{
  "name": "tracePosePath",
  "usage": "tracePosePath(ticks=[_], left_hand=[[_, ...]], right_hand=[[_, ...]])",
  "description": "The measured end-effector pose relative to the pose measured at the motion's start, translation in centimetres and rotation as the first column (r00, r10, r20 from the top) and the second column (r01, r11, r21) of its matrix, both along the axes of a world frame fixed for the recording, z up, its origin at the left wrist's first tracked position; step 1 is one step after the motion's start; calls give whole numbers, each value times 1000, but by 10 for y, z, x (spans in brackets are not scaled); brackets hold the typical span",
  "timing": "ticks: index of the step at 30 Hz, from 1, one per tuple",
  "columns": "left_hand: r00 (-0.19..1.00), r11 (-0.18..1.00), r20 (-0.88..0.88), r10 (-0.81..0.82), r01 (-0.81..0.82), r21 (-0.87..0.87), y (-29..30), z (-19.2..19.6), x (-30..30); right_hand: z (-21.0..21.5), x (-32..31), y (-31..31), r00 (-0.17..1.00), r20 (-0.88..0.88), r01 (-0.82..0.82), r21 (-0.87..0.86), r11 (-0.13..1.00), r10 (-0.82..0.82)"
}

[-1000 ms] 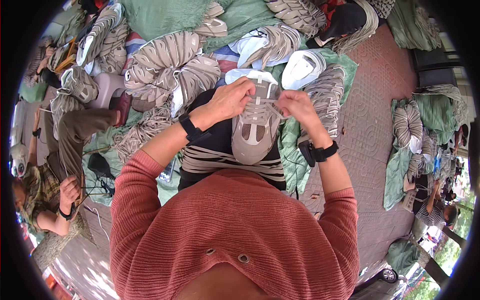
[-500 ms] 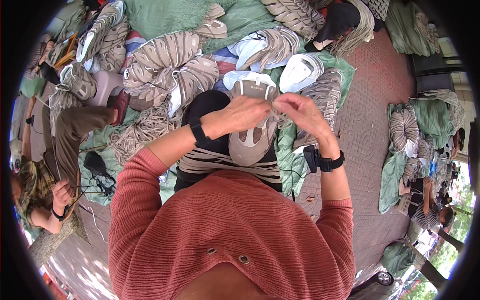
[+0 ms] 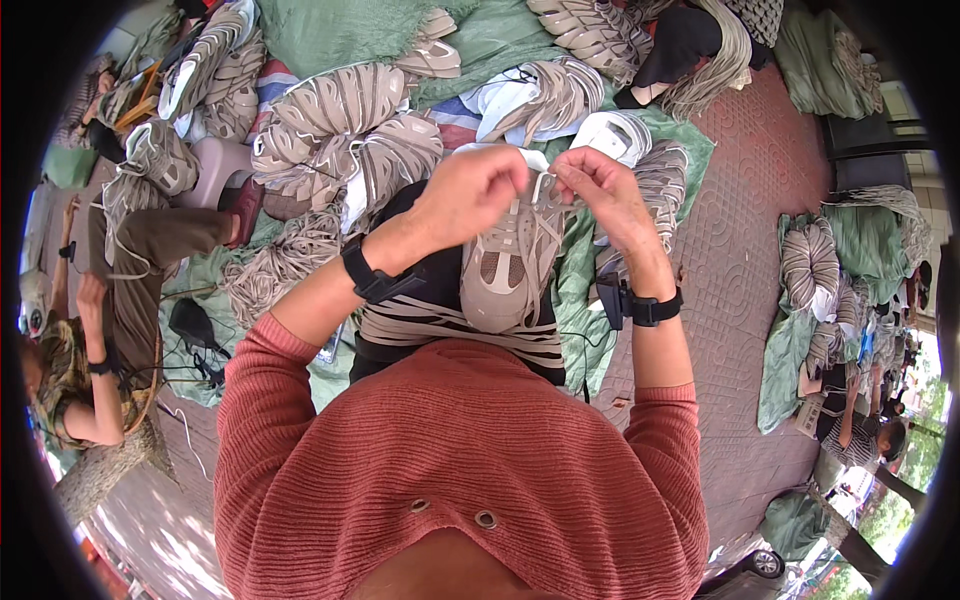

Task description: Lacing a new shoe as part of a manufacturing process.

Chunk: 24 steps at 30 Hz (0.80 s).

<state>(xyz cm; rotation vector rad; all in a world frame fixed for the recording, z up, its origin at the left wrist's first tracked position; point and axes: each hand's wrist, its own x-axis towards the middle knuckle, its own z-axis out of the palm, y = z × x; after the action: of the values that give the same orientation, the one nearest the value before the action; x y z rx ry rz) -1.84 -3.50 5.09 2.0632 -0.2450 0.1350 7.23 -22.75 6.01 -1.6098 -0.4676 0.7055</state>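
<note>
A grey-beige sneaker (image 3: 492, 298) rests on my lap, its toe toward me. Its pale lace (image 3: 545, 228) lies loosely over the lacing area and down the right side. My right hand (image 3: 607, 198) pinches the lace between thumb and fingertips at the top right of the shoe's opening. Just left of that opening is my left hand (image 3: 470, 197), fingers curled in; anything between them is hidden. Several flat beige laces (image 3: 455, 330) lie across my black-clad thighs below the shoe.
Bundled sneakers (image 3: 335, 105) are heaped ahead on green sheeting (image 3: 340, 35). Loose laces (image 3: 285, 262) lie in a pile at left. A co-worker's arm (image 3: 92, 375) shows at far left. Reddish paving (image 3: 735, 230) runs along the right, with more shoe bundles (image 3: 808, 255) beyond.
My left hand has drawn up and left from the shoe's lacing, its fingers curling in. My right hand has risen slightly to the top of the opening. More lace now shows over the shoe.
</note>
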Motion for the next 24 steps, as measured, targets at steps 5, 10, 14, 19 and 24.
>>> tracePosePath(ticks=[5,10,14,19,24], left_hand=[[987,897,-161,18,-87,-434,-17,-20,10],[884,738,-360,-299,-25,-674,-13,-23,10],[831,695,-388,-398,-2,-719,-13,-27,11],[797,693,-427,-427,-16,-721,-9,-30,7],[826,782,-501,-257,-127,-611,-6,-29,9]], right_hand=[[-5,-11,24,999,54,-20,230,973,8],[-5,-16,28,996,52,61,210,976,-73],[-1,-21,27,992,-21,128,108,986,-127],[-20,-14,24,877,466,82,92,992,-116],[-27,-14,18,842,538,5,-92,996,46]])
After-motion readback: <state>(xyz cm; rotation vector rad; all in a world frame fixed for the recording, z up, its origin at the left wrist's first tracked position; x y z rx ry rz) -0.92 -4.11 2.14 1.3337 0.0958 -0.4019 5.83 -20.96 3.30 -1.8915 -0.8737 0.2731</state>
